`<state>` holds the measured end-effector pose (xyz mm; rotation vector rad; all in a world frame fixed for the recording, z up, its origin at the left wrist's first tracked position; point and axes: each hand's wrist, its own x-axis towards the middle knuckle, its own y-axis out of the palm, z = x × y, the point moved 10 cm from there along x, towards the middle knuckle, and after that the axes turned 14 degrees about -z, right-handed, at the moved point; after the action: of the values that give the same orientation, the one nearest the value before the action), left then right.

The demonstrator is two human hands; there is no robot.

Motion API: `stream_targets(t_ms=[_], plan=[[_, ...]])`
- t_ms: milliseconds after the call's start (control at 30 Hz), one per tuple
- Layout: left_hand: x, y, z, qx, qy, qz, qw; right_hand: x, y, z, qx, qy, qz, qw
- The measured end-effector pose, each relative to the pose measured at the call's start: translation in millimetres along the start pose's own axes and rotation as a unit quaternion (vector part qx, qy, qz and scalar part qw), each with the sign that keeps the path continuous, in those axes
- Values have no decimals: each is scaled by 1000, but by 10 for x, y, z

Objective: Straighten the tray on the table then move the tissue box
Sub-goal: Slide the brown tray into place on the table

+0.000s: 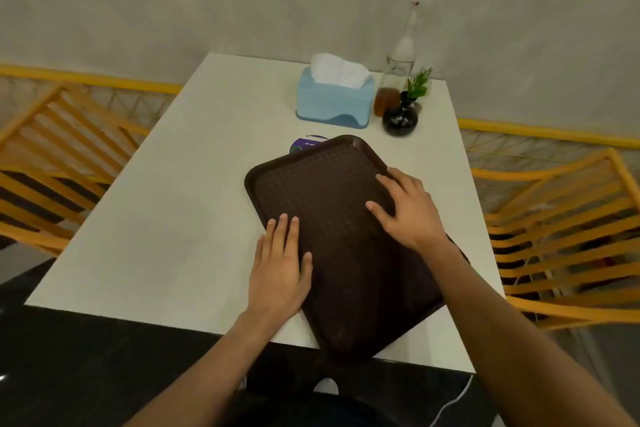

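A dark brown plastic tray (339, 218), rectangular with rounded corners and a fine bumpy grid on its surface, lies skewed on a smooth white table (166, 191). Its near corner juts out past the table's front edge, and its far corner covers part of a round purple sticker or coaster (304, 144); which of the two is hard to tell.

The left hand (278, 274) lies flat, palm down, fingers straight and held together, on the tray's left long rim, with the thumb resting on the textured surface. It grips nothing. The right hand (407, 211) is also spread open, palm pressing the tray near its right rim; its fingers fan loosely apart over the tray's surface and close around nothing.

The tissue box (334, 100) stands at the far end of the table, well apart from the tray. It is a pale blue plastic holder with softly rounded edges and a darker wavy base, and crumpled white tissue puffs out of its top. Just beside it to the right are a small brown jar (385, 101), a tall clear glass bottle (403, 52) and a round glossy black vase (400, 120) holding a green sprig.

Yellow slatted chairs (568, 236) stand on both sides of the table
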<state>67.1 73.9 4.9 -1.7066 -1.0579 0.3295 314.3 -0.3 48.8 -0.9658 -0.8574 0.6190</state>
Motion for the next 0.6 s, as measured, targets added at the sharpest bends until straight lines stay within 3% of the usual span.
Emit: stream_targets(t_ms=[167, 267, 400, 600], plan=[[-116, 54, 91, 41, -37, 2, 998, 100, 63, -410, -76, 55, -7, 996], [-166, 40, 145, 52, -53, -4, 997, 121, 177, -556, -50, 64, 14, 997], [-232, -7, 321, 67, -107, -13, 992, 143, 253, -573, -5, 30, 22, 999], [-269, -131, 559, 97, -117, -12, 988, 92, 332, -332, 29, -18, -16, 999]])
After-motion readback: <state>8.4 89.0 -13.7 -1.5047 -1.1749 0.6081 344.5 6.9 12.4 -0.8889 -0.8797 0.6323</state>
